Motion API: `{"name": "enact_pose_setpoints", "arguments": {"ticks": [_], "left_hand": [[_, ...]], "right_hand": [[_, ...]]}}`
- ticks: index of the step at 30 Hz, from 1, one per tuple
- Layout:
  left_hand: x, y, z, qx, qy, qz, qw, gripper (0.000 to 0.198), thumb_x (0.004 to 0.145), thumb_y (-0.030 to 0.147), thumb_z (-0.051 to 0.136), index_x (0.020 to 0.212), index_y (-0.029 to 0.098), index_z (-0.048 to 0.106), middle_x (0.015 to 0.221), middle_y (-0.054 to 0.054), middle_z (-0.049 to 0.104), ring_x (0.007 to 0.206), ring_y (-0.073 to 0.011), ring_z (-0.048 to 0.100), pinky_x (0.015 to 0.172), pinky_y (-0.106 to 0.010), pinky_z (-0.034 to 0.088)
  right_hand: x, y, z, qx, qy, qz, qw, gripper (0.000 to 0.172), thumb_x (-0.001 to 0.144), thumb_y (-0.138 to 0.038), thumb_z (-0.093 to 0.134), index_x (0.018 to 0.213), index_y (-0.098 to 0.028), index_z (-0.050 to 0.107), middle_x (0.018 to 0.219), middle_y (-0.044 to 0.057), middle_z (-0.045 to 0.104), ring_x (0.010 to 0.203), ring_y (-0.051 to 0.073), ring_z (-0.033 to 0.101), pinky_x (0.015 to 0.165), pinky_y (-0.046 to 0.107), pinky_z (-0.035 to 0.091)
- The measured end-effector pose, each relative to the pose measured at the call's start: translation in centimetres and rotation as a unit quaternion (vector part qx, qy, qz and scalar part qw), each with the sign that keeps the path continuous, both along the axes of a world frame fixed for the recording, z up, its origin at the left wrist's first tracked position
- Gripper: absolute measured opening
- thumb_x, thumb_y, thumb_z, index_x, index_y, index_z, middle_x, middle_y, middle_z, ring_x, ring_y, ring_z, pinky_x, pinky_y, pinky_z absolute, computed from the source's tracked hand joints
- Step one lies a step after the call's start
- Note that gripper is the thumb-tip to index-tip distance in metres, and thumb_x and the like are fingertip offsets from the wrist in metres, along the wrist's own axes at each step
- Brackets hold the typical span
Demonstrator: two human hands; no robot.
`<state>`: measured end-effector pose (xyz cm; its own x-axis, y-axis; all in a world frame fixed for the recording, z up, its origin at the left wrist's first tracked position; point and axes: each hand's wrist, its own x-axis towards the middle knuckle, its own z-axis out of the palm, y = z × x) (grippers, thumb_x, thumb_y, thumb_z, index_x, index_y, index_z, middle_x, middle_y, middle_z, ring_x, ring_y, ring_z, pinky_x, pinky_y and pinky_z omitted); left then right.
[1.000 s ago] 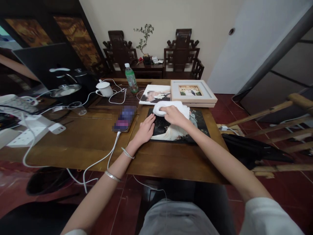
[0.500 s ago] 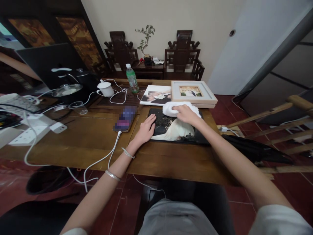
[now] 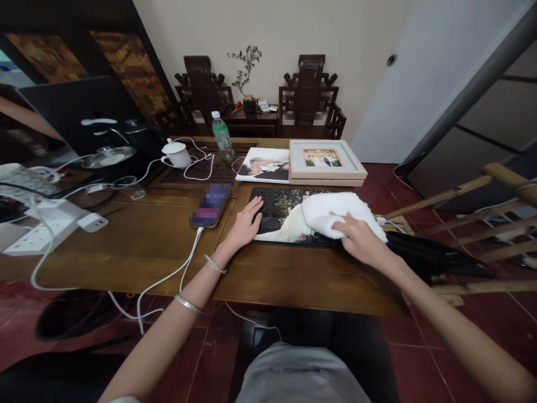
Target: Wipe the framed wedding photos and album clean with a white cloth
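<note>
A dark photo panel (image 3: pixel 279 210) with a picture of a white gown lies flat on the wooden table (image 3: pixel 268 274). My left hand (image 3: pixel 246 223) rests on its left edge, fingers stretched out and holding nothing. With my right hand (image 3: pixel 361 238) I grip a white fluffy cloth (image 3: pixel 346 210), pressed onto the right part of the panel. The cloth covers that end of the picture. Behind the panel are a light wooden picture frame (image 3: pixel 354 168), on top of another frame, and a white-edged photo print (image 3: pixel 262 165).
Left of the panel lies a phone (image 3: pixel 212 204) on a white charging cable. Farther left are a power strip (image 3: pixel 46 229), a lidded white cup (image 3: pixel 175 154), a clear plastic cup (image 3: pixel 129 187) and a green-labelled bottle (image 3: pixel 222 137). A wooden chair (image 3: pixel 474 190) stands to the right.
My right hand has moved the cloth right and toward me, from the panel's upper middle to its right end. More of the picture's middle shows. My left hand stays on the left edge.
</note>
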<state>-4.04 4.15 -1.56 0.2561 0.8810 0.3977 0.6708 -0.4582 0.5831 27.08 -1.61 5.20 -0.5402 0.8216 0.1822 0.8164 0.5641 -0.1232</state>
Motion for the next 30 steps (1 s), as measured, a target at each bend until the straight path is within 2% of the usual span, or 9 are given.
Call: {"name": "enact_pose_setpoints", "arguments": {"ticks": [2, 4, 7, 10, 14, 17, 20, 24, 30], "left_hand": [[0.0, -0.1, 0.1, -0.001, 0.005, 0.000, 1.000, 0.043, 0.090, 0.027, 0.038, 0.128, 0.013, 0.052, 0.142, -0.011, 0.045, 0.135, -0.0227, 0.036, 0.114, -0.044, 0.027], [0.0, -0.1, 0.3, -0.003, 0.012, -0.001, 1.000, 0.043, 0.090, 0.027, 0.037, 0.128, 0.012, 0.052, 0.142, -0.012, 0.045, 0.136, -0.0233, 0.035, 0.114, -0.044, 0.027], [0.0, -0.1, 0.3, -0.004, 0.015, -0.006, 1.000, 0.043, 0.091, 0.028, 0.037, 0.129, 0.014, 0.052, 0.142, -0.011, 0.045, 0.136, -0.0231, 0.036, 0.114, -0.045, 0.026], [-0.1, -0.1, 0.3, -0.005, 0.010, -0.008, 1.000, 0.043, 0.091, 0.029, 0.037, 0.129, 0.015, 0.052, 0.142, -0.010, 0.045, 0.135, -0.0229, 0.036, 0.114, -0.044, 0.026], [-0.2, 0.0, 0.3, -0.005, 0.017, -0.008, 1.000, 0.044, 0.092, 0.028, 0.038, 0.129, 0.010, 0.051, 0.142, -0.015, 0.044, 0.135, -0.0236, 0.036, 0.114, -0.043, 0.026], [-0.3, 0.0, 0.2, 0.002, 0.019, -0.010, 1.000, 0.045, 0.092, 0.029, 0.038, 0.128, 0.006, 0.052, 0.141, -0.017, 0.045, 0.135, -0.0237, 0.036, 0.114, -0.041, 0.026], [-0.3, 0.0, 0.2, 0.007, 0.017, -0.008, 1.000, 0.044, 0.092, 0.029, 0.038, 0.128, 0.009, 0.052, 0.141, -0.015, 0.046, 0.134, -0.0229, 0.037, 0.113, -0.042, 0.028], [-0.3, 0.0, 0.3, 0.008, 0.021, -0.002, 1.000, 0.043, 0.091, 0.029, 0.039, 0.127, 0.011, 0.054, 0.141, -0.013, 0.046, 0.134, -0.0235, 0.038, 0.113, -0.044, 0.028], [-0.2, 0.0, 0.1, 0.007, 0.015, -0.005, 1.000, 0.043, 0.091, 0.028, 0.038, 0.128, 0.011, 0.053, 0.142, -0.014, 0.045, 0.135, -0.0236, 0.037, 0.113, -0.044, 0.028]], "right_hand": [[0.1, -2.6, -0.2, -0.011, 0.004, 0.035, 0.999, 0.049, 0.061, 0.003, 0.036, 0.096, -0.016, 0.064, 0.127, 0.015, 0.058, 0.123, 0.026, 0.048, 0.103, 0.049, 0.034], [0.3, -4.5, -0.3, -0.027, 0.006, 0.056, 0.998, 0.049, 0.060, 0.003, 0.037, 0.096, -0.017, 0.064, 0.130, 0.015, 0.056, 0.127, 0.024, 0.045, 0.107, 0.050, 0.029], [0.3, -5.2, -0.2, -0.042, 0.005, 0.062, 0.997, 0.048, 0.059, 0.002, 0.037, 0.093, -0.019, 0.064, 0.128, 0.013, 0.057, 0.128, 0.023, 0.044, 0.109, 0.049, 0.027], [0.1, -3.3, 0.2, -0.033, 0.009, 0.058, 0.998, 0.047, 0.061, 0.003, 0.035, 0.092, -0.018, 0.064, 0.123, 0.014, 0.061, 0.123, 0.024, 0.049, 0.106, 0.047, 0.031], [0.0, 1.5, 0.9, -0.020, 0.004, 0.007, 1.000, 0.042, 0.064, 0.000, 0.035, 0.088, -0.017, 0.065, 0.096, 0.011, 0.069, 0.090, 0.025, 0.062, 0.087, 0.037, 0.042], [0.0, 5.3, 1.2, -0.020, 0.010, -0.009, 1.000, 0.040, 0.063, -0.003, 0.037, 0.087, -0.016, 0.066, 0.080, 0.009, 0.068, 0.076, 0.023, 0.059, 0.071, 0.029, 0.039], [0.2, 7.7, 1.0, -0.005, 0.025, -0.011, 1.000, 0.040, 0.062, -0.003, 0.037, 0.087, -0.016, 0.066, 0.077, 0.008, 0.067, 0.073, 0.022, 0.057, 0.067, 0.027, 0.035], [0.4, 8.5, 0.4, 0.008, 0.026, -0.010, 1.000, 0.042, 0.062, -0.003, 0.037, 0.089, -0.015, 0.067, 0.076, 0.009, 0.067, 0.072, 0.022, 0.056, 0.067, 0.028, 0.035], [0.1, 7.6, -0.2, 0.038, -0.015, -0.022, 0.999, 0.047, 0.065, -0.002, 0.037, 0.101, -0.013, 0.066, 0.086, 0.013, 0.067, 0.079, 0.025, 0.059, 0.073, 0.032, 0.040]]}}
